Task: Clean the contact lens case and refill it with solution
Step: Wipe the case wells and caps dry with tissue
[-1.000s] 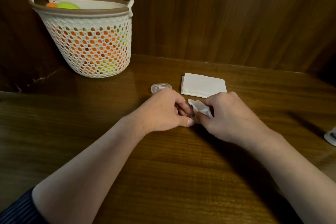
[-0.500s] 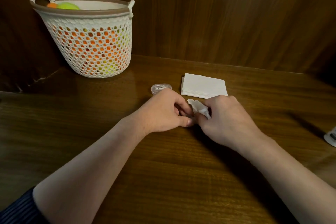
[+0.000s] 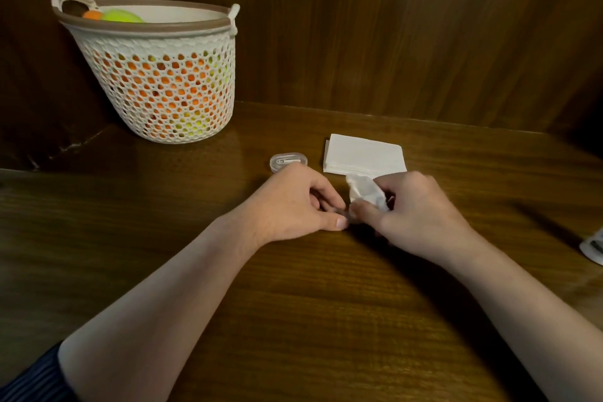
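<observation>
The stack of white napkins point(image 3: 364, 155) served as the landmark on the wooden table point(image 3: 293, 320). Just in front of it, the right hand point(image 3: 414, 215) pinched a crumpled tissue point(image 3: 365, 191) between curled fingers and thumb. Beside it, to the left of the stack's near edge, the left hand point(image 3: 293, 202) was curled with its thumb tip pressed toward the tissue, apparently steadying something small. What it held was hidden by both hands; judging from the task, it was probably part of the contact lens case, but that could not be confirmed.

A small clear oval container point(image 3: 288, 162) lay just left of the stack, touching nothing, partly behind the left knuckles. Whether it was the case itself or a lid could not be told.

The step looked like wiping a well dry. To do it well, the left hand should keep the piece pinned against the table while a fresh corner of tissue was twisted into the hollow, with light pressure so no paper fibres tore off inside. The wad seemed bulky for so small a cavity; a tighter point would likely reach better.

Far to the left of the stack stood a perforated white basket point(image 3: 156, 91) holding orange and green balls.
</observation>
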{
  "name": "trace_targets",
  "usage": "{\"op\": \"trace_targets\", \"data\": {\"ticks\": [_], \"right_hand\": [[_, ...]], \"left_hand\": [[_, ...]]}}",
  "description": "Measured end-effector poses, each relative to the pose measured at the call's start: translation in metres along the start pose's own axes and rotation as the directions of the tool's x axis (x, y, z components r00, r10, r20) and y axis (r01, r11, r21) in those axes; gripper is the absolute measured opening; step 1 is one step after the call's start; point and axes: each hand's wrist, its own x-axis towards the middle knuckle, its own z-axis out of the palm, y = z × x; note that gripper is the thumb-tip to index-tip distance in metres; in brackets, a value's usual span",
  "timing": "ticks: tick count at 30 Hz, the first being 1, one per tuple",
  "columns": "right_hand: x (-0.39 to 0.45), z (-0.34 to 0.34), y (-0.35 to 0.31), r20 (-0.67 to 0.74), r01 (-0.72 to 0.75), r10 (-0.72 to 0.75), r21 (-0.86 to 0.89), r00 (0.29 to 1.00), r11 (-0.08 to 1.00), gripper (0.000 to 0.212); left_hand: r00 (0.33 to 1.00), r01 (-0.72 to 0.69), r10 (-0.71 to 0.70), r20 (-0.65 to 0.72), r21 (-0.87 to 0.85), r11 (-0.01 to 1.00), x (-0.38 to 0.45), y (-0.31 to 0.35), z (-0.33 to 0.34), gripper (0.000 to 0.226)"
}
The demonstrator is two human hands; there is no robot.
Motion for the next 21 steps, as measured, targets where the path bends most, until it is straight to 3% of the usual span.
{"op": "trace_targets", "data": {"ticks": [2,3,5,10,13,17,21], "right_hand": [[0.0,-0.005,0.009,-0.074,-0.005,0.012,0.101,0.997,0.995,0.029],[0.001,-0.007,0.014,-0.1,-0.015,0.033,0.175,0.994,0.985,0.041],[0.001,-0.011,0.019,-0.071,-0.049,0.07,0.266,0.995,0.963,0.055],[-0.003,-0.009,0.016,0.036,0.019,-0.023,0.11,0.999,0.994,0.022],[-0.002,-0.001,0.013,0.03,0.09,-0.091,0.035,0.995,0.995,0.023],[-0.001,-0.002,0.011,0.082,0.06,-0.062,0.033,0.995,0.998,0.029],[-0.003,-0.006,0.006,0.089,0.064,-0.063,-0.006,0.994,0.998,0.022]], "left_hand": [[1.0,-0.012,0.012,0.008,0.01,1.0,-0.001,-0.002,-0.001,0.017],[1.0,-0.019,0.019,0.01,0.013,1.0,-0.002,-0.003,-0.001,0.017],[1.0,-0.021,0.021,0.013,0.011,1.0,-0.002,-0.004,-0.002,0.018],[1.0,-0.018,0.018,0.026,0.019,1.0,-0.001,-0.004,-0.003,0.019],[1.0,-0.018,0.017,0.023,0.036,0.999,-0.001,-0.003,-0.003,0.017],[1.0,-0.017,0.017,0.006,0.042,0.999,0.001,-0.003,-0.001,0.016],[1.0,-0.018,0.018,0.0,0.039,0.999,0.001,-0.003,0.001,0.017]]}}
